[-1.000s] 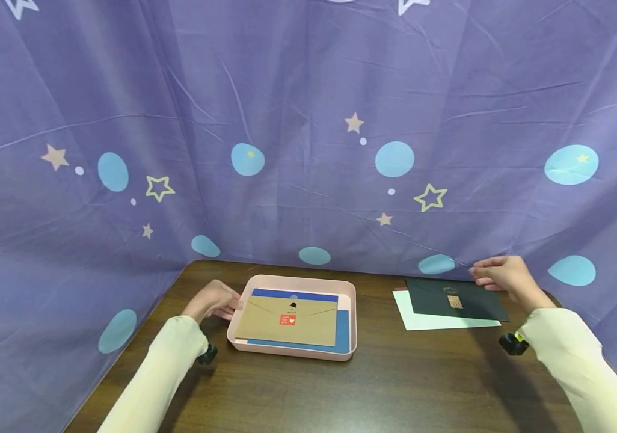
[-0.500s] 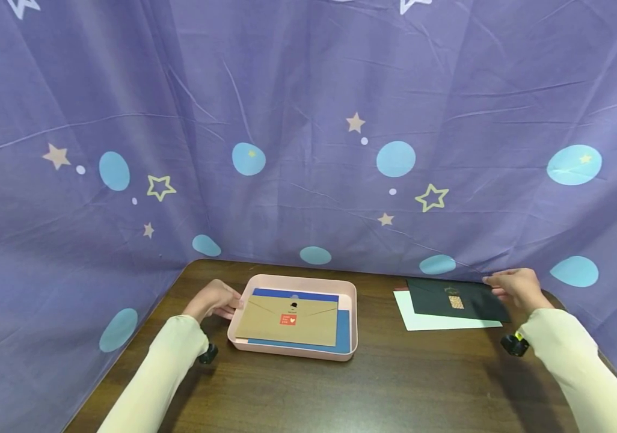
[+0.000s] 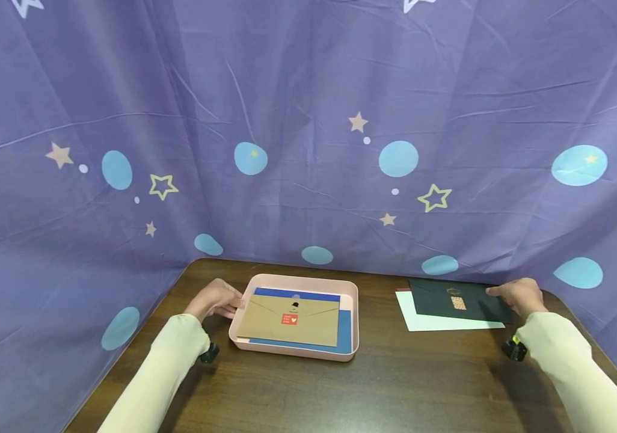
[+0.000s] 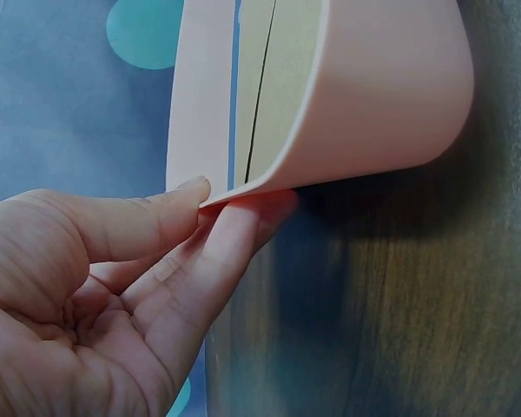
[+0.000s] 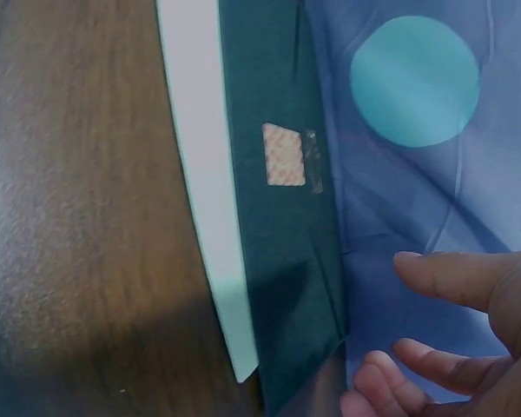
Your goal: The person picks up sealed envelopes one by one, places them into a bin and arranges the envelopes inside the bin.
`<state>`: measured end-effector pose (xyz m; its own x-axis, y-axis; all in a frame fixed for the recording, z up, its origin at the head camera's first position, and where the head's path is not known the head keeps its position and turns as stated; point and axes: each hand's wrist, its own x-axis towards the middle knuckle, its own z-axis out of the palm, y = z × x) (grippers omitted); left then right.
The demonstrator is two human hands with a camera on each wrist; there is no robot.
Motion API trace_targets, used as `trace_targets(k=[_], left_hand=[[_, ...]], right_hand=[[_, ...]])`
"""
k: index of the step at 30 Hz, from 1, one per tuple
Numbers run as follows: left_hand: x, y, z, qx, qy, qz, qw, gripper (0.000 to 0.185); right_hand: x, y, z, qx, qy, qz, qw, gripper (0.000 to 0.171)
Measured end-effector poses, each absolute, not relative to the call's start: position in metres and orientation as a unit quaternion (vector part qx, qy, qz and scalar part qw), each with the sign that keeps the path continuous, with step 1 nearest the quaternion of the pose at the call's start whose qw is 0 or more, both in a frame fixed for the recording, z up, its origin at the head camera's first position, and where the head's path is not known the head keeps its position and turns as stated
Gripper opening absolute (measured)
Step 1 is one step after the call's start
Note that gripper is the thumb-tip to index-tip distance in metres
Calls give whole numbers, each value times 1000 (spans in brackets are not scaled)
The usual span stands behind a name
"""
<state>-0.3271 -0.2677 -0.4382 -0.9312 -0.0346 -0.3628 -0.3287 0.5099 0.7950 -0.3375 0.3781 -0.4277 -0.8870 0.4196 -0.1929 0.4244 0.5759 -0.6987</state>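
Nearest the person, the left hand (image 3: 216,299) pinched the near-left rim of the pink tray (image 3: 297,352), thumb on top and fingers beneath, likely steadying it on the dark table (image 3: 384,385). Inside lay a brown envelope (image 3: 290,320) over a blue one (image 3: 345,332). Farther right, the right hand (image 3: 519,296) hovered at the dark green envelope (image 3: 457,299), fingers loosely spread and gripping nothing. That envelope overlapped a pale sheet (image 3: 427,323). The purple star curtain (image 3: 308,132) crowded its far edge.
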Motion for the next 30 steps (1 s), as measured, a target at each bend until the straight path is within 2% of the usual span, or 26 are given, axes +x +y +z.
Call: trace_targets(k=[1, 4, 7, 14, 30], left_hand=[[-327, -268, -438, -104, 855, 484, 153, 33], [-327, -267, -438, -107, 852, 488, 155, 33], [-327, -267, -438, -103, 853, 487, 154, 33], [-325, -268, -439, -100, 857, 484, 146, 32], [-325, -267, -439, -105, 857, 482, 147, 32]], right_hand=[[-337, 378, -429, 238, 895, -376, 1, 42], [-334, 378, -432, 235, 907, -351, 7, 70], [-333, 380, -436, 236, 906, -350, 12, 83], [-335, 384, -447, 247, 909, -334, 19, 78], [-341, 375, -456, 280, 911, -296, 61, 96]])
